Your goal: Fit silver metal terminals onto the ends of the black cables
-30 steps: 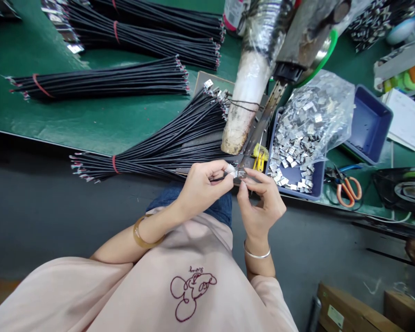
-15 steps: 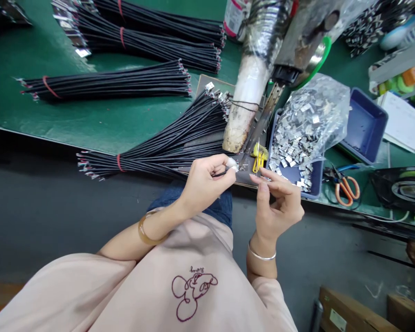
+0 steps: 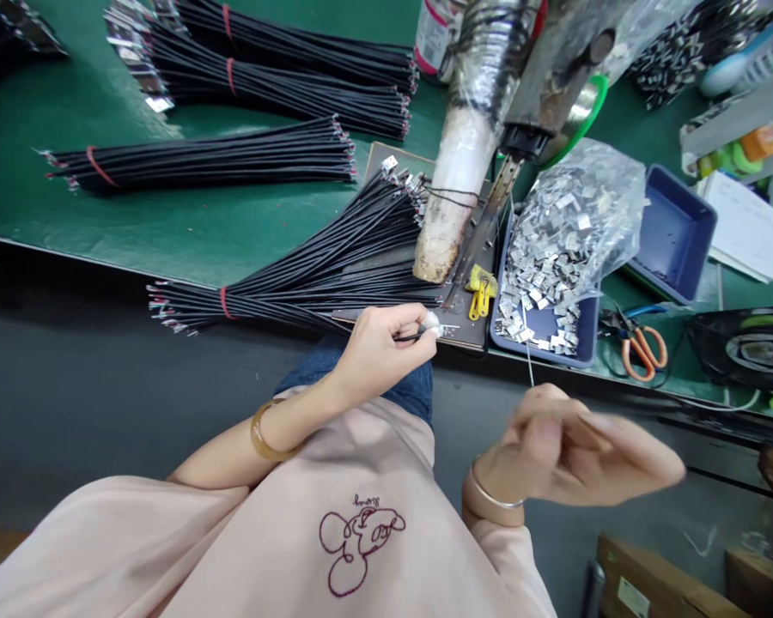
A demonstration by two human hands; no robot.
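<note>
My left hand point(image 3: 386, 348) clamps the wire point(image 3: 405, 337) near its tip for control, pointing 3 o'clock; right hand point(image 3: 573, 451) blurred, grip unreadable.

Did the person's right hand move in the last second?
Yes. The right hand swung down and rightward: it was beside the blue tray's near-left corner, and now hangs blurred below that tray.

Perhaps four cable bundles point(image 3: 283, 283), two blue trays point(image 3: 676, 232), one pair of scissors point(image 3: 641, 343).
</note>
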